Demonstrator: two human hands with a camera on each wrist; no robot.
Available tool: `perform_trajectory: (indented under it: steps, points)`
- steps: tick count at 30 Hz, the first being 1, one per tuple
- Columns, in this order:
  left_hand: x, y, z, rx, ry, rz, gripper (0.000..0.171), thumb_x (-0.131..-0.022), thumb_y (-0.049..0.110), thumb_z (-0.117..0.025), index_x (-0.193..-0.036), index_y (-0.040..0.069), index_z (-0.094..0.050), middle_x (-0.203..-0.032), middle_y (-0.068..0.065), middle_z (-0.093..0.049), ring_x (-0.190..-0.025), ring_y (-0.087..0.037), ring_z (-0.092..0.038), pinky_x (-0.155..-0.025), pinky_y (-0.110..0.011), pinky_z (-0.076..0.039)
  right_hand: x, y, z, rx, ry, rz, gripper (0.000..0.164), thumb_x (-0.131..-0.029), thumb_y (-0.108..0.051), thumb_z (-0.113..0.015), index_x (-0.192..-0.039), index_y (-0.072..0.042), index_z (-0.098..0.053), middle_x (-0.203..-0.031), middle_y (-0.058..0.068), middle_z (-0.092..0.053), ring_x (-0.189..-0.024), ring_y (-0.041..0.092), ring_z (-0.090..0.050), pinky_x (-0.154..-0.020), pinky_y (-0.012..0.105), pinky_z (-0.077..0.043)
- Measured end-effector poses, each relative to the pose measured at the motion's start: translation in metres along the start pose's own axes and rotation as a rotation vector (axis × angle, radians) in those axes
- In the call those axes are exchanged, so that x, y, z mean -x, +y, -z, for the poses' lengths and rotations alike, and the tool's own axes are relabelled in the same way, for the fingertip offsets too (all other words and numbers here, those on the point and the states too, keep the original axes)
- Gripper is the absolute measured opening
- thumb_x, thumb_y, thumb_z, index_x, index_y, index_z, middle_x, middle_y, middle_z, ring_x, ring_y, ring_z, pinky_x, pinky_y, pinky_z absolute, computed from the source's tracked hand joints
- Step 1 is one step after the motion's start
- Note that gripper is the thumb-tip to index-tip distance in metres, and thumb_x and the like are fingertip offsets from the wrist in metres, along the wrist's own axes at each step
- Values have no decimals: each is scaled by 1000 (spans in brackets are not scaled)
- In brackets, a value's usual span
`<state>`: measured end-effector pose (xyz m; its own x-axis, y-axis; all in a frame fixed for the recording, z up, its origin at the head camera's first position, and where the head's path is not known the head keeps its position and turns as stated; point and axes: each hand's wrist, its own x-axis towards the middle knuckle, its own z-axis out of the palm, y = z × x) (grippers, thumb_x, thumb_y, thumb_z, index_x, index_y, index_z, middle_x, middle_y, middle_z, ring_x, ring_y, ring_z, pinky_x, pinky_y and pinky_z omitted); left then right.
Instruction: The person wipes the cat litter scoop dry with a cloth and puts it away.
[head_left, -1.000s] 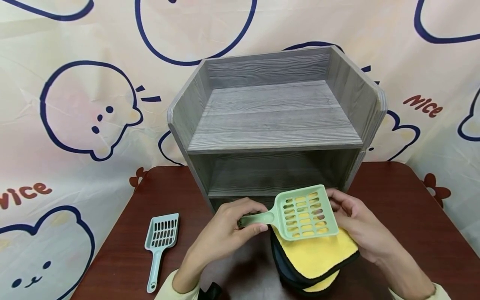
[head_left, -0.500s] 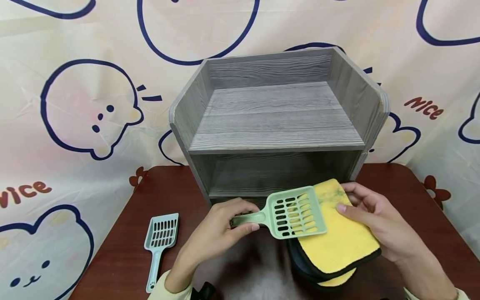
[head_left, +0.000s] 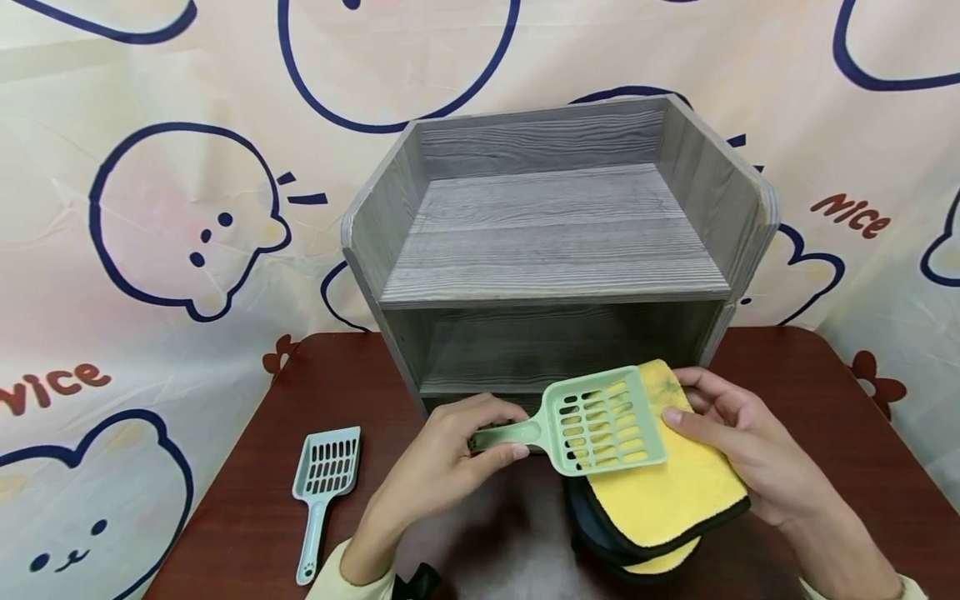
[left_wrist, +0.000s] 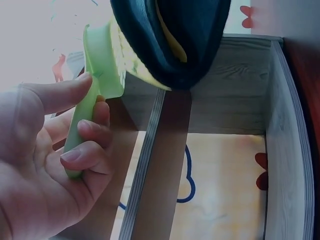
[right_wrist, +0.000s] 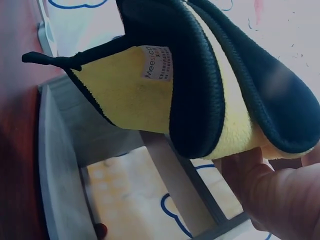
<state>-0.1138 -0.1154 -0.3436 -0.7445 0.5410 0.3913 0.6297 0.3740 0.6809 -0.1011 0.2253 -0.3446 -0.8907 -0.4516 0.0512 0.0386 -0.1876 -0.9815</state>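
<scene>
Left hand [head_left: 461,450]: thumb and fingers curl round the handle of the green scoop [head_left: 553,427], which is off the counter [head_left: 247,508], head pointing right. Right hand [head_left: 738,442]: thumb on top, fingers underneath, pinching the edge of a folded cloth [head_left: 682,487], yellow on one face, dark blue on the other. Cloth lies behind the slotted head; whether they touch along the whole face, cannot tell.

Risks, by judgement: scoop is held by its handle only, so a firm rub on the head could twist it in the fingers. Cloth is pinched at one side and its lower folds hang loose; they could unfold or snag in the slots. A greenish smudge [head_left: 663,387] near the upper corner might mark the scoop if that patch is used.

Farther out: pale blue scoop [head_left: 317,498] flat on the counter, well left; grey shelf [head_left: 555,225] behind the hands.

Writing: white label [right_wrist: 158,63] on the cloth starts "Mees", ending unclear; smaller print unreadable. Backdrop [head_left: 487,50] reads "Nice" in red at right and again at left.
</scene>
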Motion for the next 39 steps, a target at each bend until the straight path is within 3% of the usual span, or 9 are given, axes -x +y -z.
perform_trajectory:
  steps: [8, 13, 18, 25, 32, 39]
  points:
    - [-3, 3, -5, 26, 11, 20, 21, -93, 30, -71, -113, 29, -68, -101, 15, -65, -81, -6, -56, -67, -24, -48, -4, 9, -6, -55, -45, 23, 36, -106, -3, -42, -141, -3, -36, -123, 16, -60, -91, 36, -72, -69, 49, -57]
    - [-6, 4, -10, 42, 2, -7, 21, -93, 31, -71, -114, 29, -67, -102, 15, -65, -85, -5, -58, -73, -24, -49, -6, 15, -9, -60, -78, 25, 40, -107, -4, -39, -146, -4, -33, -128, 14, -61, -94, 32, -72, -72, 45, -58]
    - [-5, 5, -12, 51, -2, -22, 21, -93, 29, -71, -113, 27, -67, -104, 14, -66, -88, -6, -59, -77, -25, -50, -7, 17, -10, -65, -94, 12, 47, -108, -7, -36, -153, -3, -22, -132, 15, -60, -96, 33, -72, -74, 45, -57]
    - [-3, 2, -8, 35, -10, -23, 21, -93, 29, -71, -113, 27, -68, -102, 14, -66, -86, -6, -58, -74, -24, -49, -4, 11, -7, 24, -52, -5, 38, -104, -3, -44, -142, 0, -38, -124, 19, -59, -87, 37, -72, -69, 49, -58]
    - [1, -3, -4, 2, -29, -4, 20, -92, 30, -72, -111, 29, -68, -100, 16, -65, -83, -4, -57, -71, -24, -49, 0, 8, -2, 21, -60, -19, 39, -104, -2, -45, -142, -3, -40, -123, 18, -60, -90, 41, -71, -69, 55, -56]
    - [6, -8, 4, -38, -30, -4, 18, -92, 30, -73, -109, 29, -69, -99, 19, -65, -84, -3, -59, -72, -22, -49, 7, -4, 9, 41, 3, -13, 39, -104, 0, -44, -142, -6, -41, -118, 16, -63, -87, 44, -71, -65, 59, -52]
